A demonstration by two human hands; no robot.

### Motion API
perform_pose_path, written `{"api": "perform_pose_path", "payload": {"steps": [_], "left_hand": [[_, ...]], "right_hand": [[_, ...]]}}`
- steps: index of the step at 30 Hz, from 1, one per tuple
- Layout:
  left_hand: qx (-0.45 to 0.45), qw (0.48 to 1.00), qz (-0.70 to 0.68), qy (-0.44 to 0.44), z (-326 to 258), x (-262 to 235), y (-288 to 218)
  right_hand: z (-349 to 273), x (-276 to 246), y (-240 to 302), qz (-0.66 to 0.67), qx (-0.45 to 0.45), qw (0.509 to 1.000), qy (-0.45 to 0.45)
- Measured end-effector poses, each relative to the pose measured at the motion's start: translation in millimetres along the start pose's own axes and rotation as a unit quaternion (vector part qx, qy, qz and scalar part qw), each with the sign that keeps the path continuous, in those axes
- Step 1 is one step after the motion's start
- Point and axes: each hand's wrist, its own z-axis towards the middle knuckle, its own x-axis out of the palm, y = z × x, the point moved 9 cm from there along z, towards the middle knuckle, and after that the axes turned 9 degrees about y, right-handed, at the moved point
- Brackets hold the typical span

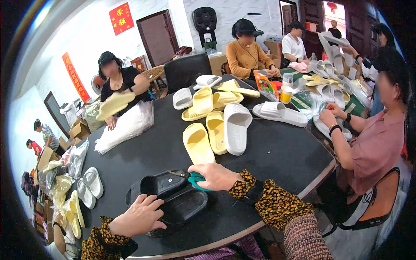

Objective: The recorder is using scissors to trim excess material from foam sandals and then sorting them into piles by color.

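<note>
Two black slide slippers lie side by side on the dark table before me: a farther slipper [167, 183] and a nearer slipper [186, 207]. My left hand [139, 215] rests over the left end of the nearer one, fingers apart, hiding part of it. Teal-handled scissors [197, 181] are gripped in my right hand [214, 175]. Their blades point left over the farther slipper, slightly parted. Just beyond my hands lie a yellow slipper [198, 145] and a white slipper [237, 130].
More yellow and white slippers are heaped at the table's [277, 160] far middle. White slippers [90, 188] and bagged pairs line the left edge. Across the table a person handles a yellow slipper [116, 105] beside plastic bags [125, 128]. Another person works close on my right, near a chair [377, 197].
</note>
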Motion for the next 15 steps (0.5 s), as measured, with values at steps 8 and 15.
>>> {"api": "perform_pose_path", "payload": {"steps": [8,15], "left_hand": [[-0.02,0.994,-0.055,0.092,-2,20,47],[-0.032,0.968,-0.025,0.25,10,44,69]], "right_hand": [[1,7,-8,0.012,0.013,1.0,0.01],[-2,9,-8,0.01,0.008,1.0,0.026]]}}
